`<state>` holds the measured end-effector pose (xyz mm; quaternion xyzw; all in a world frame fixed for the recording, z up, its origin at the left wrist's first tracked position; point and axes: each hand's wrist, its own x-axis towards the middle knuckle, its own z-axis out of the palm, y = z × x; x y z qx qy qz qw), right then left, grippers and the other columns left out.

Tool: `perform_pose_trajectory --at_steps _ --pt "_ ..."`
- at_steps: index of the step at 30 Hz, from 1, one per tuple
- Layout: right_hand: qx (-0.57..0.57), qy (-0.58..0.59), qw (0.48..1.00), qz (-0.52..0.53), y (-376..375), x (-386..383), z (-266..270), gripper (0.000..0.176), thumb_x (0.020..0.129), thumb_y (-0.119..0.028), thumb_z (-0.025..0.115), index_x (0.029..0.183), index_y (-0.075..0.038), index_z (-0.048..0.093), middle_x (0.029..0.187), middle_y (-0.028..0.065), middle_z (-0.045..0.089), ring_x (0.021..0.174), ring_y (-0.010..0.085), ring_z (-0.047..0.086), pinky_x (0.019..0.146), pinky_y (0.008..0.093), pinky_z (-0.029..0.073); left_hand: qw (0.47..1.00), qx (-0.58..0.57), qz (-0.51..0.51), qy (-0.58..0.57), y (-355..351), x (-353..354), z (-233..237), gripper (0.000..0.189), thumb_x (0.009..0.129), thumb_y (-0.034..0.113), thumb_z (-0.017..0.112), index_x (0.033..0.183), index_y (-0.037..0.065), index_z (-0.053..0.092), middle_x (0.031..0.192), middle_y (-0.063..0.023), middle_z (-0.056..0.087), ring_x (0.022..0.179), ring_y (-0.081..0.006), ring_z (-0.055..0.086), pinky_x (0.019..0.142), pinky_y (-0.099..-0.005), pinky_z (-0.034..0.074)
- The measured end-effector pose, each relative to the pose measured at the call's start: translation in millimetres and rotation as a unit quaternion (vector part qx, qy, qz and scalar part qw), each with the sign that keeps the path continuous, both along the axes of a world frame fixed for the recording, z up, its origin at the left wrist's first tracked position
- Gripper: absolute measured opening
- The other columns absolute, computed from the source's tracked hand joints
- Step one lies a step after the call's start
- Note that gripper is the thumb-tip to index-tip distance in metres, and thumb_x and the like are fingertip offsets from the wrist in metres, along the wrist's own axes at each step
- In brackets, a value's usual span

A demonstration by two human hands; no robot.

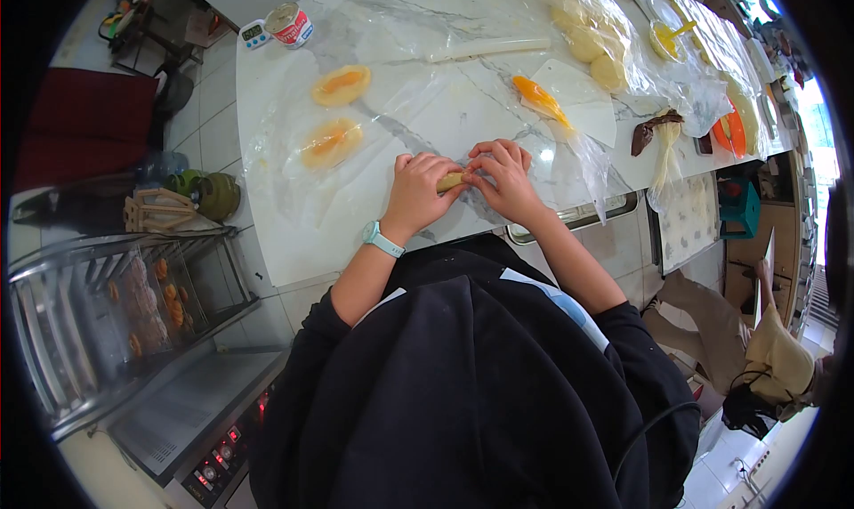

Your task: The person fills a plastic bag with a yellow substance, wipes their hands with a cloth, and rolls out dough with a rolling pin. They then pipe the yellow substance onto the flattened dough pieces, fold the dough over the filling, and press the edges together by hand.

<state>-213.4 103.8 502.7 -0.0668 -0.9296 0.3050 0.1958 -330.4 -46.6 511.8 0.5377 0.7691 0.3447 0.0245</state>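
Both hands meet over the near edge of the marble table [400, 82]. My left hand [422, 191], with a light-blue watch on the wrist, has its fingers closed round a small tan roll of dough [450, 181]. My right hand [503, 179] pinches the right end of the same roll, its fingers bent. The fingers hide part of the roll. Two flat oval dough pieces with orange filling, one [342, 85] behind the other [332, 143], lie to the left. A piping bag with orange filling [541, 101] lies to the right.
A can [290, 26] and a timer [254, 35] stand at the back left. Dough balls under plastic [594, 42], a brown-filled bag [656, 132] and an orange bowl [729, 131] are on the right. A metal rack [133, 304] stands lower left; another person [756, 349] is lower right.
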Motion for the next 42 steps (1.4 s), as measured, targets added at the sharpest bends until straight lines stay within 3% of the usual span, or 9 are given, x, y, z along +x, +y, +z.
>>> perform_pose_trajectory --at_steps 8,13,15,19,27,31,33,36,42 --pt "-0.018 -0.052 0.998 0.001 10.3 -5.2 11.1 0.013 0.078 -0.023 0.069 0.088 -0.016 0.063 0.116 0.0002 0.052 0.117 0.0240 0.039 0.096 0.0413 0.024 1.000 0.008 -0.027 -0.001 -3.1 -1.4 1.2 0.018 0.073 0.024 0.073 0.084 0.011 0.065 0.091 0.0004 0.066 0.090 -0.0170 0.059 0.082 -0.0354 0.032" --pt "-0.078 -0.069 0.994 -0.031 18.5 -24.0 17.6 0.019 0.073 -0.027 0.072 0.089 -0.018 0.067 0.116 0.0002 0.052 0.119 0.0265 0.038 0.096 0.0471 0.024 0.997 0.017 -0.014 -0.069 -3.7 -1.2 0.1 0.034 0.075 0.021 0.072 0.105 0.010 0.058 0.091 -0.0030 0.066 0.090 -0.0203 0.060 0.085 -0.0372 0.034" --pt "0.012 -0.109 0.993 0.045 19.0 -24.9 17.5 0.018 0.076 -0.027 0.069 0.091 -0.016 0.068 0.117 0.0003 0.052 0.120 0.0273 0.037 0.097 0.0470 0.023 0.997 0.013 -0.015 -0.076 -3.3 -0.1 3.8 0.038 0.076 0.020 0.071 0.110 0.011 0.056 0.092 -0.0035 0.066 0.090 -0.0208 0.060 0.085 -0.0371 0.035" --pt "0.025 -0.124 0.989 0.077 16.2 -18.2 15.8 0.016 0.080 -0.021 0.062 0.093 -0.014 0.068 0.121 0.0006 0.051 0.122 0.0279 0.035 0.099 0.0469 0.022 0.999 -0.001 -0.023 -0.043 -3.1 0.7 4.2 0.044 0.077 0.020 0.071 0.116 0.012 0.053 0.096 -0.0036 0.065 0.092 -0.0211 0.059 0.086 -0.0368 0.036" --pt "-0.138 -0.100 0.985 0.029 16.5 -1.4 8.1 0.022 0.079 -0.011 0.052 0.097 -0.013 0.066 0.125 0.0025 0.049 0.122 0.0277 0.035 0.100 0.0440 0.022 0.999 0.022 -0.027 0.014 -3.1 2.0 -4.0 0.026 0.075 0.018 0.071 0.099 0.011 0.063 0.095 -0.0034 0.065 0.094 -0.0214 0.058 0.087 -0.0370 0.036" --pt "-0.131 -0.086 0.987 -0.034 11.2 2.6 17.4 0.019 0.079 -0.012 0.058 0.096 -0.013 0.065 0.124 0.0012 0.050 0.122 0.0259 0.036 0.100 0.0415 0.022 1.000 0.018 -0.021 0.015 -2.0 2.6 -2.1 0.021 0.075 0.020 0.072 0.091 0.010 0.063 0.095 -0.0034 0.065 0.094 -0.0213 0.058 0.086 -0.0372 0.035" --pt "-0.027 -0.084 0.996 -0.016 6.5 5.1 15.2 0.013 0.079 -0.017 0.065 0.091 -0.013 0.066 0.120 0.0007 0.051 0.120 0.0252 0.038 0.098 0.0410 0.024 1.000 0.002 -0.023 0.010 -1.3 2.8 1.2 0.021 0.074 0.021 0.072 0.090 0.010 0.063 0.095 -0.0030 0.065 0.093 -0.0209 0.058 0.085 -0.0370 0.035" --pt "-0.005 -0.036 0.999 -0.002 6.8 -0.7 -4.2 0.009 0.078 -0.022 0.067 0.083 -0.014 0.068 0.117 0.0009 0.052 0.118 0.0252 0.039 0.095 0.0435 0.025 1.000 0.007 -0.013 0.010 2.0 5.3 2.9 0.023 0.074 0.023 0.072 0.090 0.010 0.062 0.093 -0.0020 0.065 0.092 -0.0200 0.059 0.084 -0.0370 0.033" --pt "-0.023 -0.057 0.998 0.009 14.5 0.3 4.6 0.011 0.078 -0.022 0.069 0.088 -0.016 0.067 0.120 0.0005 0.050 0.118 0.0244 0.038 0.097 0.0418 0.024 1.000 -0.025 -0.002 -0.004 0.1 6.3 5.8 0.021 0.076 0.022 0.070 0.092 0.012 0.062 0.090 0.0000 0.064 0.090 -0.0188 0.059 0.083 -0.0375 0.032"
